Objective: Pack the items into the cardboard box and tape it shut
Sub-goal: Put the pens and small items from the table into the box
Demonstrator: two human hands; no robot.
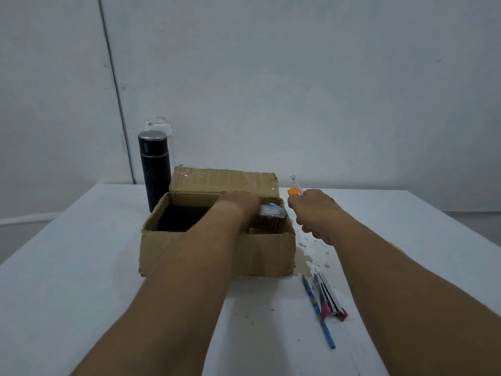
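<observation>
Below the left hand (238,206), which grips a clear case (272,212), the box (217,256) stands open. Beside it, the right hand (315,217) clenches a pen (296,185) and an orange tool (293,191). Risk: the case could catch the box wall and fall outside.

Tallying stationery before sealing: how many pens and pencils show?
2: blue pencil on the table right of the box; clear pen in the right hand. Others may be hidden inside.

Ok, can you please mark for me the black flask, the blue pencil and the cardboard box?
black flask (155,175): head view, middle of its dark body.
blue pencil (318,312): head view, middle of its shaft.
cardboard box (267,256): head view, bare part of its front wall.
</observation>
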